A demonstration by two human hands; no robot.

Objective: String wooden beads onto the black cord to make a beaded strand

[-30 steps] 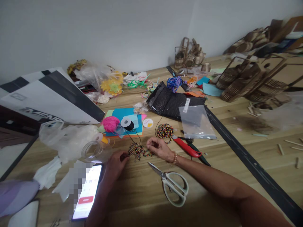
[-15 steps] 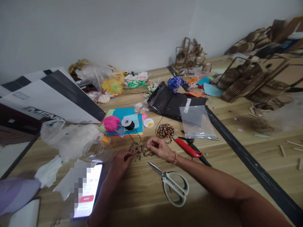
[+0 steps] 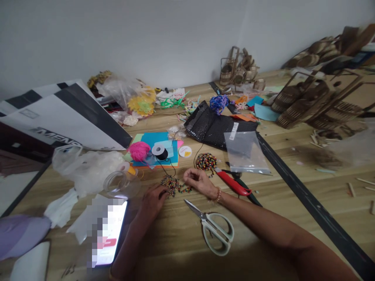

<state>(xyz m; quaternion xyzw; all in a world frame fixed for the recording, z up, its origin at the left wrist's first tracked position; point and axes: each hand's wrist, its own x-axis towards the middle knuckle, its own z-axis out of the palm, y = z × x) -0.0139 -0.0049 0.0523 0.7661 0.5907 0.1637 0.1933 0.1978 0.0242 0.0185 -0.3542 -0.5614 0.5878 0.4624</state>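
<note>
A heap of strung multicoloured beads lies on the table between my hands. My left hand rests at its left side, bent fingers drawn together and pressed on the beads. Just right of the heap is my right hand, thumb and forefinger pinched; a short beaded length runs under its fingertips, partly hidden. Black cord trails from a spool toward the heap. Behind my right hand sits a second coil of strung beads. White-handled scissors lie below it, blades slightly apart.
A red-handled cutter and clear zip bag lie to the right. At left are a lit phone, a clear jar and plastic bags. Pink yarn sits on coloured paper. Woven baskets stand far right.
My left hand has shifted slightly right, its fingers now further onto the beads. My right hand keeps its pinch almost in place. The view has moved a little.
</note>
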